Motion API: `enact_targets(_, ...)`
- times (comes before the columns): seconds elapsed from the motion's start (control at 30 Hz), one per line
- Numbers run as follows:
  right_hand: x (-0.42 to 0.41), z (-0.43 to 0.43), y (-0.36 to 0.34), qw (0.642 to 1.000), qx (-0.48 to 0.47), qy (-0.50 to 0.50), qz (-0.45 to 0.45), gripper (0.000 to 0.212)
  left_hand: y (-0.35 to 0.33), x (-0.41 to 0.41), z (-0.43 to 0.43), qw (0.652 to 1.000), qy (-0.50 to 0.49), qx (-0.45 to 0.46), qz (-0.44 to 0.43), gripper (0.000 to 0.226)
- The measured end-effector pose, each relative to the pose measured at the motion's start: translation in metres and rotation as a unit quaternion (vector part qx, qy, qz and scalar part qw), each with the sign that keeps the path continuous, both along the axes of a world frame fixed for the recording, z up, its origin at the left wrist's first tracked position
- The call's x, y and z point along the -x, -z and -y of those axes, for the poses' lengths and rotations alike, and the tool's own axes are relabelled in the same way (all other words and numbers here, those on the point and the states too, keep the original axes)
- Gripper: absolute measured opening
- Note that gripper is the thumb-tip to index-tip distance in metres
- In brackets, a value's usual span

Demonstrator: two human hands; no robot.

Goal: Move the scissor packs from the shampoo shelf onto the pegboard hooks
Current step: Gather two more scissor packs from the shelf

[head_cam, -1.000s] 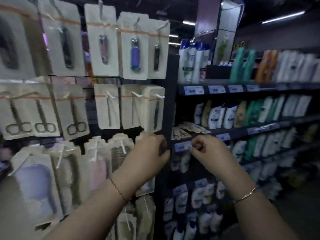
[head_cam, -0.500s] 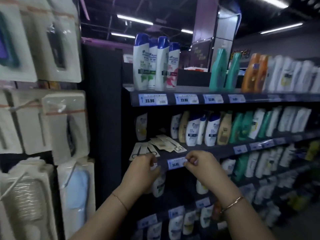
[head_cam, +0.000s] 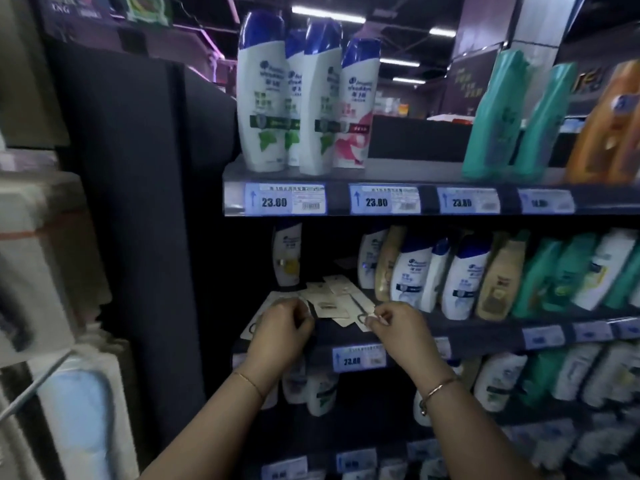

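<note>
Both hands now reach the second dark shampoo shelf (head_cam: 485, 329). Left hand (head_cam: 282, 327) and right hand (head_cam: 398, 327), fingers curled, pinch edges of flat cream cardboard scissor packs (head_cam: 332, 303) between them.

Single head-worn view, facing forward and slightly down. Close to the shampoo shelf (head_cam: 398, 332), at arm's reach. Pegboard packs (head_cam: 41, 258) at left edge.

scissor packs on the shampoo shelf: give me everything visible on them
The scissor packs are flat pale cards, cardboard by the look, lying loose and overlapping at the left end of the second shelf, in front of white bottles. A dark scissor loop shows on one. The left hand and right hand reach the pile's front edges; grip unclear.
</note>
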State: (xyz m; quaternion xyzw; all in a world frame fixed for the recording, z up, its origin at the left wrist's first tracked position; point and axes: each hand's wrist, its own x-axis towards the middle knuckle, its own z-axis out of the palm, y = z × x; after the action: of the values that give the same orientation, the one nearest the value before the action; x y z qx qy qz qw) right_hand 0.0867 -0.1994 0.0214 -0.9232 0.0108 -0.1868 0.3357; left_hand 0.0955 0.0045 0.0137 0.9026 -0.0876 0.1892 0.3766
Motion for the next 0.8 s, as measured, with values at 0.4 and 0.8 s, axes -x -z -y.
enact_targets(0.4,-0.033,0.006,0.011,0.998,0.045,0.028,-0.035,0.054,0.002,-0.039,0.029,0.996,-0.051,-0.025,-0.065,0.044)
enact_targets(0.8,-0.044,0.008,0.011,0.992,0.038,0.018,-0.122,0.052,0.0,-0.044,0.028,0.992,-0.045,-0.007,-0.117,0.026)
